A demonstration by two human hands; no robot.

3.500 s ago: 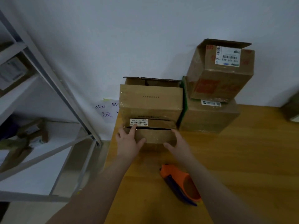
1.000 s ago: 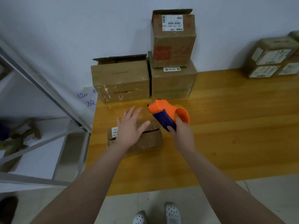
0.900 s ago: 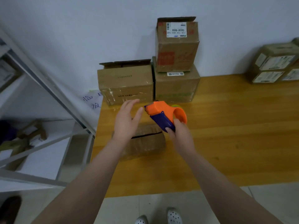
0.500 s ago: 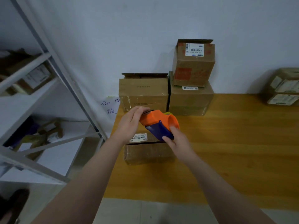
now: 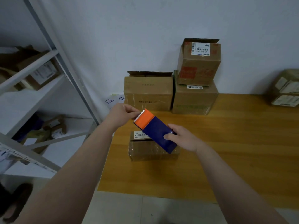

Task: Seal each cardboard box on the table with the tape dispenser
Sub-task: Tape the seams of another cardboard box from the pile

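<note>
Nearest, at 6 o'clock, a strip of pale tiled floor (image 5: 145, 209) runs under the front edge of the wooden desk (image 5: 234, 151), and both bare forearms reach in from the bottom corners.

A small cardboard box (image 5: 150, 151) lies on the desk near its left front corner, wrapped in shiny film, with a barcode label (image 5: 140, 135) on its top at the 11 o'clock corner. The tape dispenser (image 5: 152, 129) is held in the air above this box, slanted, its dark blue body pointing to 4 o'clock and its orange toothed end to 10 o'clock.

The right hand (image 5: 183, 138) grips the blue body from 3 o'clock, thumb on the upper face and fingers curled round the far side. The left hand (image 5: 120, 116) meets the orange end at 10 o'clock, thumb and fingertips pinched narrowly against the toothed edge; what lies between them is too small to tell.

Farther back, at 12 o'clock from the small box, an open-flapped box (image 5: 148, 92) stands against the wall (image 5: 145, 29). Touching it at 3 o'clock is a broad box (image 5: 195, 101), and a labelled box (image 5: 199, 63) with one flap raised sits tilted on top. Two more boxes (image 5: 287, 89) are stacked at the desk's far right.

At 9 o'clock a grey shelf rack (image 5: 53, 50) holds parcels, and a handwritten paper note (image 5: 114, 101) hangs on the wall beside it
</note>
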